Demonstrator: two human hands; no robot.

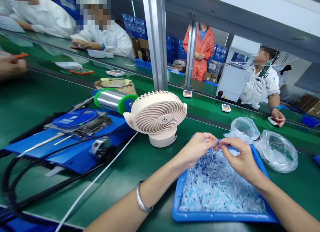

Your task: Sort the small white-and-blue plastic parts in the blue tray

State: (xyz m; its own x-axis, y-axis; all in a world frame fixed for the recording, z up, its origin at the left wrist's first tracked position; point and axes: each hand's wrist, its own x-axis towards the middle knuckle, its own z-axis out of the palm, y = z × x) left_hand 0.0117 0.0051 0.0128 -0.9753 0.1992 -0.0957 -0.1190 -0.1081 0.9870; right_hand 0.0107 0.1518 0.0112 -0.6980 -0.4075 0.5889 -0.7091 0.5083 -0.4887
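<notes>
My left hand [200, 148] and my right hand [238, 155] meet fingertip to fingertip above the far part of a blue tray [220, 217]. Both are pinched closed. What lies between the fingertips is too small to make out, though a speck of blue shows there. Heaped in the tray are many small whitish and pale-blue plastic pieces [222, 188]. A silver bangle circles my left wrist. Two clear plastic bags [278, 152] lie just beyond the tray on the right.
Left of the tray stands a beige desk fan [161, 120]. Farther left are a solder wire spool [112, 100], a blue machine [75, 142] with black cables, and a white cord [97, 182]. Small white devices [226, 108] sit on the green belt. Co-workers in white and orange coats are beyond.
</notes>
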